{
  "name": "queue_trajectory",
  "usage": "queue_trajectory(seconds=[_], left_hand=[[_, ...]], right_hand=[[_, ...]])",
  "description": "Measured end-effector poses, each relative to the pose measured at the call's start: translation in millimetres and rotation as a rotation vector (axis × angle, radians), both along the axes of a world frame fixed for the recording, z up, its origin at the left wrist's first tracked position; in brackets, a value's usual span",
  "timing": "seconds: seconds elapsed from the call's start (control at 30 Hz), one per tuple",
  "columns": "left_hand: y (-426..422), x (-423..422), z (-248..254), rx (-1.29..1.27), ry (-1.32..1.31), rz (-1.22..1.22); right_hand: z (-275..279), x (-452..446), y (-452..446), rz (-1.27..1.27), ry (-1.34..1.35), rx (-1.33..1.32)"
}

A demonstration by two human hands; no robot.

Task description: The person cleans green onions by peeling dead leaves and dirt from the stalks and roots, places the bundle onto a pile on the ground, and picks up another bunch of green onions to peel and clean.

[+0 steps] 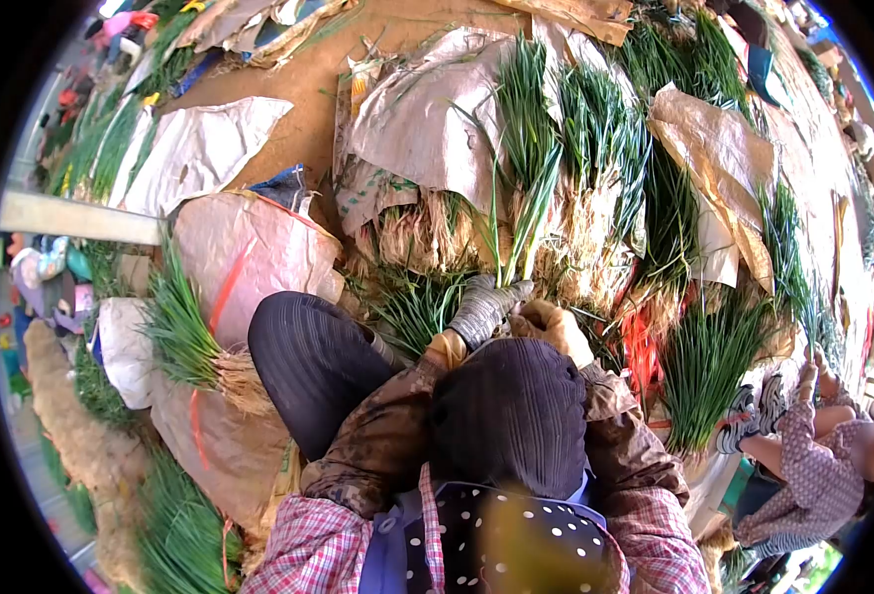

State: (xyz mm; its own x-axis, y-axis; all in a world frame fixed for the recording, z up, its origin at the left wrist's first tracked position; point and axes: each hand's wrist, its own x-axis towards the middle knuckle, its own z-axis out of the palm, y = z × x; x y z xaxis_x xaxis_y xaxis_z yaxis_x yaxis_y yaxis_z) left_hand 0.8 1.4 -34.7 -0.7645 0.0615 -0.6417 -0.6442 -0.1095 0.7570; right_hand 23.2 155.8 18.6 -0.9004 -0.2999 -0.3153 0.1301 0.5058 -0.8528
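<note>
My left hand (486, 309), in a grey work glove, is closed around a few green onions (522, 238). Their white stems enter the grip and the green leaves point away from me. Just to its right, my right hand (556, 329) wears a yellowish glove with its fingers curled together. Whatever lies between those fingers is hidden. Beneath and left of my left hand is a pile of green onions (419, 309). Beyond both hands, rooted green onions (595, 124) lie in bunches with tangled pale roots, some partly under a whitish sack (437, 104).
At left, a bunch of green onions (184, 322) rests on a pink sack (258, 243). Another bunch (714, 366) and red strips (641, 346) lie to the right. A person (813, 475) sits at far right. A pale bar (80, 218) crosses at left.
</note>
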Motion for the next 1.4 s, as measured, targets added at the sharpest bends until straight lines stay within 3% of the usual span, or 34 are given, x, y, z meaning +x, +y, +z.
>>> queue_trajectory(seconds=[0.07, 0.1, 0.2, 0.27, 0.37, 0.4, 0.43, 0.47, 0.5, 0.53, 0.57, 0.63, 0.7, 0.73, 0.77, 0.83, 0.87, 0.9, 0.97, 1.03, 1.13, 1.17, 1.23, 1.27, 1.37, 1.4], left_hand=[[-1, -4, 14, -0.168, -0.078, -0.114], [0, -5, 6, -0.155, -0.115, -0.146], [1, -7, 29, -0.261, 0.025, -0.235], [-1, -7, 44, -0.266, 0.021, -0.222], [4, -2, 67, -0.159, 0.011, 0.091], [4, -6, 49, -0.047, -0.092, 0.083], [0, -5, 49, 0.031, -0.017, 0.095], [-7, -2, 52, 0.109, 0.058, 0.104], [-14, 0, 56, 0.186, 0.135, 0.114], [-17, 2, 89, 0.353, 0.318, 0.140], [-22, 1, 115, 0.329, 0.403, 0.140], [-33, 1, 156, 0.282, 0.571, 0.139], [-40, 2, 183, 0.314, 0.679, 0.257], [-41, -1, 182, 0.340, 0.667, 0.307], [-45, -6, 170, 0.328, 0.657, 0.321], [-46, -9, 156, 0.302, 0.505, 0.330], [-50, -16, 131, 0.252, 0.505, 0.230], [-45, -18, 115, 0.317, 0.494, 0.277], [-40, -16, 67, 0.186, 0.354, 0.295], [-37, -14, 43, 0.432, 0.173, 0.288], [-23, -9, 22, 0.248, 0.062, 0.292], [-26, -11, 51, 0.212, -0.040, 0.252], [-28, -13, 33, -0.017, -0.139, 0.196], [-28, -12, 25, -0.009, -0.137, 0.212], [-31, -15, 32, 0.113, -0.137, 0.115], [-28, -14, 34, 0.016, -0.136, 0.154]], right_hand=[[-7, -2, 4, 0.014, -0.148, 0.117], [11, -20, 4, -0.072, -0.348, 0.102], [-56, -46, 2, -0.327, -0.086, -0.189], [-40, -56, -14, -0.508, -0.331, -0.433], [-43, -53, -21, -0.761, -0.602, -0.725], [-51, -51, -19, -0.859, -0.619, -0.664], [-67, -48, -16, -0.956, -0.637, -0.602], [-85, -38, -6, -0.752, -0.581, -0.328], [-83, -32, 0, -0.382, -0.573, -0.066], [-77, -28, 4, -0.009, -0.546, 0.195], [-74, -27, 8, 0.364, -0.505, 0.452], [-133, -28, 31, 0.350, -0.051, 0.617], [-55, -65, 8, -0.231, -0.163, 0.491], [-57, -84, 7, -0.313, -0.040, 0.496], [-59, -103, 8, -0.395, 0.084, 0.497], [-69, -140, 10, -0.315, 0.116, 0.605], [-75, -153, 9, -0.271, -0.016, 0.836], [-72, -155, 9, -0.277, 0.011, 0.832], [-62, -154, 5, -0.283, 0.061, 0.820], [-52, -138, -5, -0.221, 0.037, 0.594], [-20, -61, -17, -0.099, 0.284, 0.320], [-10, -43, -18, 0.008, 0.320, 0.238], [3, -21, -21, 0.130, 0.184, 0.091], [5, -23, -20, 0.113, -0.005, 0.081], [3, -56, -20, -0.122, -0.301, -0.143], [-18, -64, -25, -0.231, -0.290, -0.332]])
